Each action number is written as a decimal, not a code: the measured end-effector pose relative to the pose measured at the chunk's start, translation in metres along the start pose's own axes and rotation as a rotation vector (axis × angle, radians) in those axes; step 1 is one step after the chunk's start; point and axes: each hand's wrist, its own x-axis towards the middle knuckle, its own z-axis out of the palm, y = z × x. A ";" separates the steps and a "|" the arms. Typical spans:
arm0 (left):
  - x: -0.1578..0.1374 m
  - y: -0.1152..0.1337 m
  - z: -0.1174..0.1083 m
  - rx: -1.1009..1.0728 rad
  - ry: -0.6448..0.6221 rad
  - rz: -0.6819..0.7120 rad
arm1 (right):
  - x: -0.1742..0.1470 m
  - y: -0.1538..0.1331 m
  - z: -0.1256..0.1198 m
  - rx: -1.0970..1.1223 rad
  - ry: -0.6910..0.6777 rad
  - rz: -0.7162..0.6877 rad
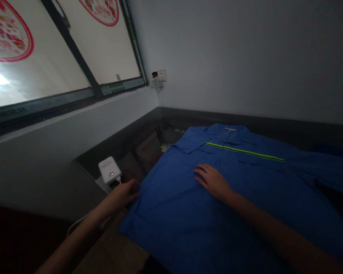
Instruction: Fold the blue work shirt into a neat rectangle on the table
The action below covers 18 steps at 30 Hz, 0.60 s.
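Note:
A blue work shirt lies spread front side up, its collar pointing away from me and a yellow-green stripe crossing the chest. The sleeve on the left is folded in toward the chest, while the other stretches out to the right. At the shirt's left edge, my left hand has its thumb and fingers closed on the fabric. My right hand rests flat on the body of the shirt below the stripe, fingers apart.
A white box-shaped device with a cable plugged in sits at the dark tabletop's left edge, close to my left hand. Wall sockets are in the corner beside a window. Walls border the table behind and at left.

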 end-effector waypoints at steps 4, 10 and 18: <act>0.000 -0.004 -0.005 -0.093 -0.016 0.031 | -0.002 0.001 0.003 -0.041 -0.004 -0.021; -0.007 0.011 0.002 0.032 0.215 0.232 | -0.002 -0.004 -0.001 -0.088 -0.032 -0.009; -0.010 0.021 0.040 0.427 0.271 0.730 | -0.003 -0.007 -0.007 -0.137 -0.050 -0.025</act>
